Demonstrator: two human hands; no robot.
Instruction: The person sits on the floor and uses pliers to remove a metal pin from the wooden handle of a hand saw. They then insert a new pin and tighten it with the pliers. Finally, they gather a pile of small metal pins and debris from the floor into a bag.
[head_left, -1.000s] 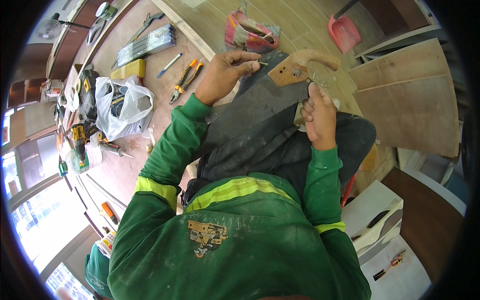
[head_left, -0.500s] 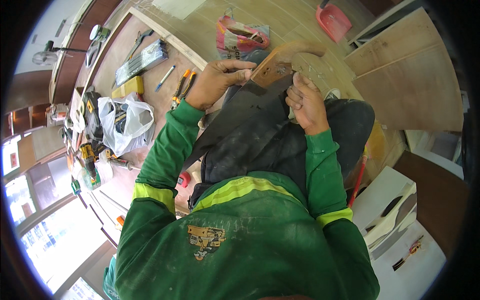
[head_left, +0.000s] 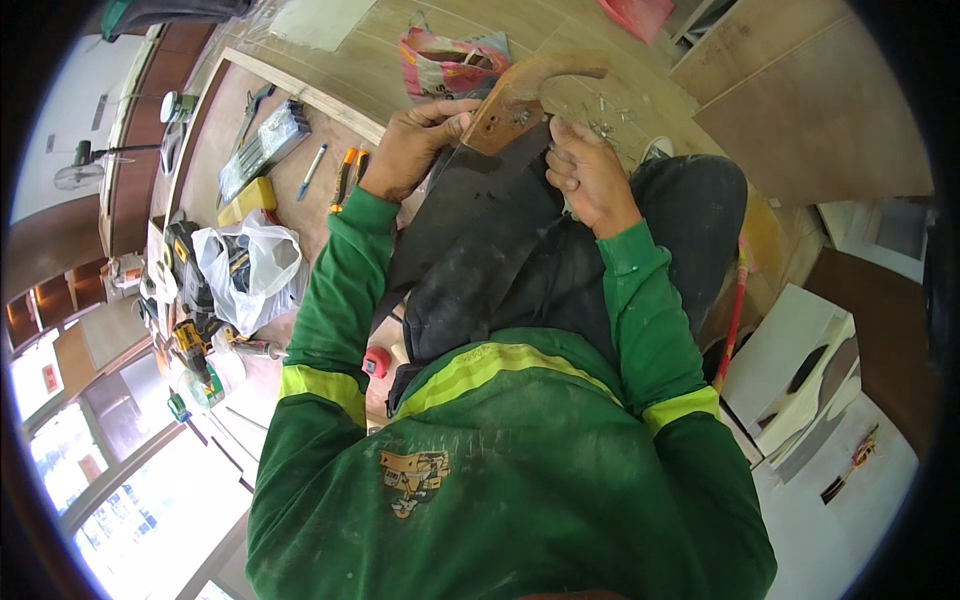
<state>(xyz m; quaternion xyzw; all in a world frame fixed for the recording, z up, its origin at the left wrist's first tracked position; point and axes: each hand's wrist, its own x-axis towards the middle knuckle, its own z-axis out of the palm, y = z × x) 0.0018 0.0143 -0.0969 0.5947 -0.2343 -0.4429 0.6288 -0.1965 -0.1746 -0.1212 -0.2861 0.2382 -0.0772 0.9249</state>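
Across my lap lies a handsaw, its curved wooden handle pointing away from me and its wide dark blade slanting down to the left over my dark trousers. Metal fasteners and holes show in the wood where handle meets blade. My left hand is closed in a pinch at the left edge of that joint. On the other side, my right hand is curled, thumb and forefinger at the blade's right corner just below the handle. Whether a small part is also between its fingers is hidden.
On the framed board at left are pliers, a pen, a yellow block, a white plastic bag, a drill and a red tape measure. A pink bag and scattered small fasteners lie on the floor ahead.
The view has shifted, so the saw and both hands appear a little further left. Both hands keep the same grip at the handle joint. A dark shape now shows at the top left.
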